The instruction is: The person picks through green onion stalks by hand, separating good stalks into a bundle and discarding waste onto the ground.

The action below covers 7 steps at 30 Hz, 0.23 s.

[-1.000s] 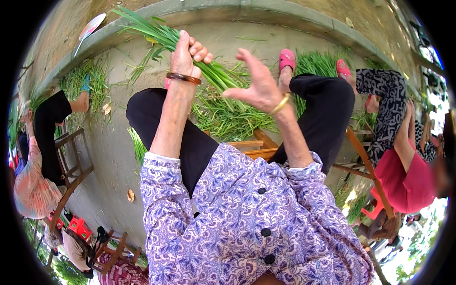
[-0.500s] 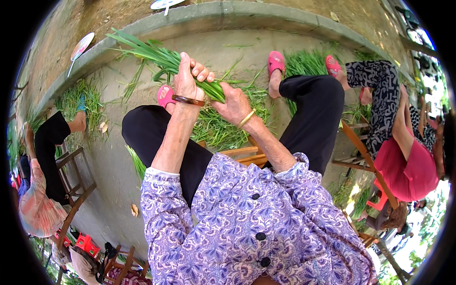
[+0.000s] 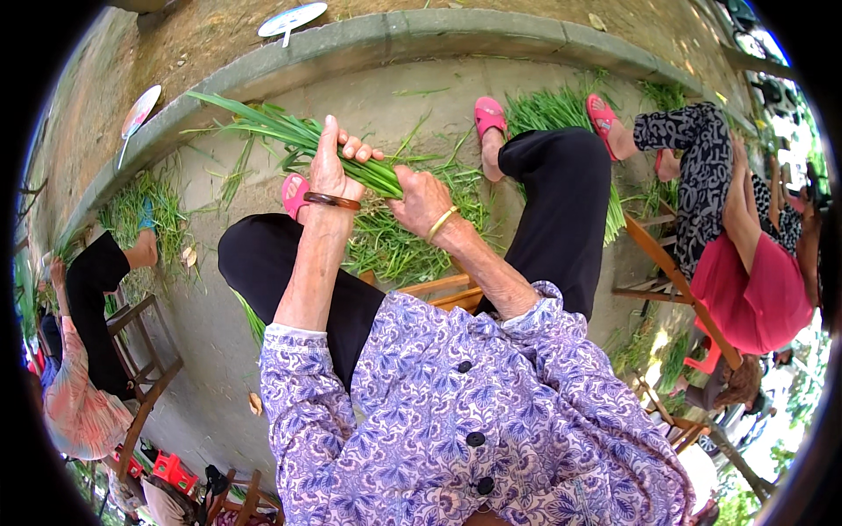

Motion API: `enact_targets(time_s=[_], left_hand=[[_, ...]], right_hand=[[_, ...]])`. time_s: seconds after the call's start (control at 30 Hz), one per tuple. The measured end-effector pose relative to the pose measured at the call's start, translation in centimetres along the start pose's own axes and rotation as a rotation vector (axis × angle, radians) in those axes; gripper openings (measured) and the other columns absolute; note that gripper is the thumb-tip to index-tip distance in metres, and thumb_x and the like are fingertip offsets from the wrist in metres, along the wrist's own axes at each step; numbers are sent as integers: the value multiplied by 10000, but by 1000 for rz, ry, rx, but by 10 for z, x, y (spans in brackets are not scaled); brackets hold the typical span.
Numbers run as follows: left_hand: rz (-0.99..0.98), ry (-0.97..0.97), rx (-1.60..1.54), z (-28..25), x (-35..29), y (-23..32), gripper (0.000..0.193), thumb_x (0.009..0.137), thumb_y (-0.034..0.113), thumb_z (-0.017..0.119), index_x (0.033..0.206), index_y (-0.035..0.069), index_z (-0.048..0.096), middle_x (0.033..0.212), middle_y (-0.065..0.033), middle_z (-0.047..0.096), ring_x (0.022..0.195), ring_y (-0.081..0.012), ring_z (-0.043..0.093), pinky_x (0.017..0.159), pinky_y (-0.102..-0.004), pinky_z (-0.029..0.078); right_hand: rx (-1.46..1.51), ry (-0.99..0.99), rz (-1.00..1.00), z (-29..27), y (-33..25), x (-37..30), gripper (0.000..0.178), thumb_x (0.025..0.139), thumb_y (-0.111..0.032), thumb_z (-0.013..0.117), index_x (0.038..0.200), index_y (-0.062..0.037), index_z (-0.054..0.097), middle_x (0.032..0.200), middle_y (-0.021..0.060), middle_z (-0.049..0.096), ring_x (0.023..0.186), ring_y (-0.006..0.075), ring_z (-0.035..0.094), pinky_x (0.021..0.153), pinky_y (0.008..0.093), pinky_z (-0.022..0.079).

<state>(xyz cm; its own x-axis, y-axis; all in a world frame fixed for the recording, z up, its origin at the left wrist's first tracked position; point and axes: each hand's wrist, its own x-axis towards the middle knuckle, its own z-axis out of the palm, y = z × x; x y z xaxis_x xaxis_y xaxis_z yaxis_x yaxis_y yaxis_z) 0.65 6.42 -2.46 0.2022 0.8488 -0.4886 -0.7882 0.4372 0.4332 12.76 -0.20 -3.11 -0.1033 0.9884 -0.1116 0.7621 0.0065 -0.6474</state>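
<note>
A bundle of long, flat green garlic chives [image 3: 272, 124] is held slantwise between my hands, leaf tips up to the left and stems to the right. My left hand [image 3: 337, 168], a brown bangle at its wrist, is closed around the middle with the thumb pointing up. Around the stem ends curls my right hand [image 3: 423, 202], which wears a yellow bangle. Below both lies a loose heap of chives [image 3: 399, 241] on the concrete between my feet. A tidier pile of chives [image 3: 553, 110] sits by the pink sandals at right.
Wooden stool slats [image 3: 452, 294] show between my black-trousered knees. A person in red [image 3: 754, 285] sits close on the right, another in a pale patterned top [image 3: 83, 408] on the left beside a wooden chair [image 3: 145, 351]. Two hand fans [image 3: 292, 19] lie near the curved kerb [image 3: 412, 31].
Both hands stay on the chive bundle and shift slightly left in the picture. The right fingers are curled more tightly at the stems. The whole view has turned a little.
</note>
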Motion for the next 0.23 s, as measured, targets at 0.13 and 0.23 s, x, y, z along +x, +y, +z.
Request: enact_targets(time_s=[0.13, 0.23], left_hand=[[-16, 26, 89, 2, 1, 0, 318, 816, 356, 494, 636, 113, 394, 471, 13, 372, 482, -168, 457, 587, -400, 458], [-38, -97, 65, -8, 6, 1, 299, 823, 333, 488, 632, 115, 413, 476, 6, 398, 544, -187, 488, 656, -438, 452]], right_hand=[[-58, -28, 63, -5, -6, -3, 259, 647, -152, 604, 811, -10, 464, 643, 204, 551, 652, 362, 560, 576, 437, 451], [-77, -147, 155, -10, -14, -1, 303, 654, -190, 628, 849, -20, 469, 720, 220, 567, 721, 352, 578, 645, 423, 471]])
